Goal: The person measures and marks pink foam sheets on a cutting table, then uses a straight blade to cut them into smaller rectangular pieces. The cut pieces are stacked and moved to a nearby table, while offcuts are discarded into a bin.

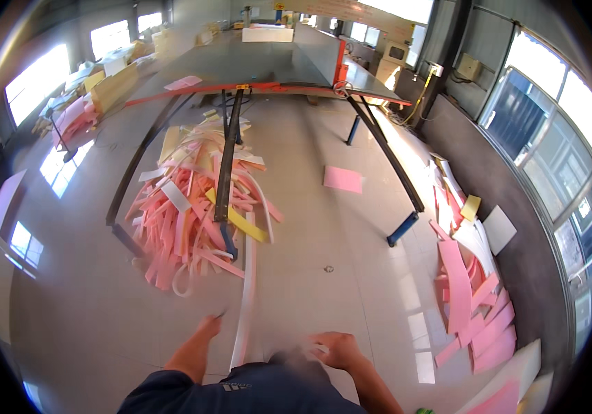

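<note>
A long white foam strip runs from near my chest out across the tiled floor toward a heap of pink, white and yellow foam offcuts. My left hand is beside the strip's left edge, fingers blurred, apparently pinching something small. My right hand is curled on a blurred white piece close to my body, to the right of the strip. Whether either hand grips the strip itself is unclear.
A long cutting table on black rails with blue feet stands ahead. A pink foam sheet lies on the floor. More pink and white offcuts pile along the right wall under the windows. Stacked foam sits at far left.
</note>
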Demonstrator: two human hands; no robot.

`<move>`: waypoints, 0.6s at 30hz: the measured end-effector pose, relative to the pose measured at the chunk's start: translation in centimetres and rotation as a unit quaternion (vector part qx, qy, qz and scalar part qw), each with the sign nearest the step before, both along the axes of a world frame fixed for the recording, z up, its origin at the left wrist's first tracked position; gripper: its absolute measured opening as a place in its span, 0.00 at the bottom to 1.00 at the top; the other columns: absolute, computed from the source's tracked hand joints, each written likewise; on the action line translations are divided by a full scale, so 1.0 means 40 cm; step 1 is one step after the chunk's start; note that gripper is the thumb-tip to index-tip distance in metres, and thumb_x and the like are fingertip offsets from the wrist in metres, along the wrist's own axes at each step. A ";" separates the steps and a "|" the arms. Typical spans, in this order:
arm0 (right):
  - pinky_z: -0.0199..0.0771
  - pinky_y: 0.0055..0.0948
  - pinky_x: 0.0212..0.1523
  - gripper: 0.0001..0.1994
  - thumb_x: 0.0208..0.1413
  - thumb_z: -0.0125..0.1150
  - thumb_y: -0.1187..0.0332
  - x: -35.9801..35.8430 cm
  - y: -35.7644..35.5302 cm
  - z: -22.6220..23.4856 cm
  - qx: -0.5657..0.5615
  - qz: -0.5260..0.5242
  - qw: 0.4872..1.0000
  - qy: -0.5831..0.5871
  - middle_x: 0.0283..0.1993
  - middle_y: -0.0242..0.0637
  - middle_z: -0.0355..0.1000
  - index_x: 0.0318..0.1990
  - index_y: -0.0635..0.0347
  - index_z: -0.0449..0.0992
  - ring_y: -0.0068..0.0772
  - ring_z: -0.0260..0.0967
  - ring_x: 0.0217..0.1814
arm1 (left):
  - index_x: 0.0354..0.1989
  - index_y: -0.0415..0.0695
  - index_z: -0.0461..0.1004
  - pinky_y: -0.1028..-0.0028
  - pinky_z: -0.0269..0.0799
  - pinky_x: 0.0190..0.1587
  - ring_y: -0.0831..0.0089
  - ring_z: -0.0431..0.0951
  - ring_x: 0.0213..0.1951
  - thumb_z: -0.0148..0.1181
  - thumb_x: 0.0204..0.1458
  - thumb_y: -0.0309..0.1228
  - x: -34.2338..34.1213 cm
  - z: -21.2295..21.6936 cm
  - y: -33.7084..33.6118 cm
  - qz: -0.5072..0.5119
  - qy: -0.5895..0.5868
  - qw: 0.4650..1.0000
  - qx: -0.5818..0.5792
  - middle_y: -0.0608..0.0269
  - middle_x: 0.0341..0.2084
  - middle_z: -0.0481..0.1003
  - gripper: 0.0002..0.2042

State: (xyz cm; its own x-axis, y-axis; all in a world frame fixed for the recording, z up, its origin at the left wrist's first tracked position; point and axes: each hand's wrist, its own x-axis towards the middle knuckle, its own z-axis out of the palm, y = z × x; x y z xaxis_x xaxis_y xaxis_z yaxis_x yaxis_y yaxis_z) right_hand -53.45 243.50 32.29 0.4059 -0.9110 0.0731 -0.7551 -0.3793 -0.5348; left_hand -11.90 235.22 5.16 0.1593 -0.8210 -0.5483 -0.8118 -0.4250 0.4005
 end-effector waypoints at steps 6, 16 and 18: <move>0.78 0.32 0.38 0.16 0.47 0.71 0.61 -0.166 -0.406 -0.080 0.031 -0.110 0.992 -0.058 0.36 0.32 0.80 0.45 0.50 0.80 0.35 0.79 0.38 | 0.38 0.47 0.75 0.53 0.71 0.38 0.51 0.78 0.39 0.51 0.57 0.43 -0.513 0.154 -0.672 -0.127 0.134 0.970 -0.157 0.50 0.34 0.78 0.13; 0.77 0.34 0.41 0.30 0.51 0.67 0.63 -0.440 -1.324 -0.027 0.036 -0.126 0.991 -0.033 0.37 0.35 0.79 0.61 0.60 0.66 0.38 0.78 0.37 | 0.40 0.48 0.78 0.56 0.73 0.41 0.51 0.79 0.39 0.56 0.55 0.42 -0.452 0.019 -1.208 -0.051 0.013 0.997 -0.064 0.52 0.35 0.79 0.13; 0.77 0.32 0.43 0.35 0.51 0.65 0.70 -0.419 -1.522 0.073 -0.017 -0.138 0.964 -0.226 0.36 0.40 0.78 0.66 0.64 0.57 0.39 0.78 0.34 | 0.38 0.48 0.80 0.58 0.74 0.41 0.51 0.80 0.39 0.58 0.53 0.43 -0.394 -0.016 -1.252 0.066 -0.007 0.994 -0.085 0.51 0.34 0.80 0.13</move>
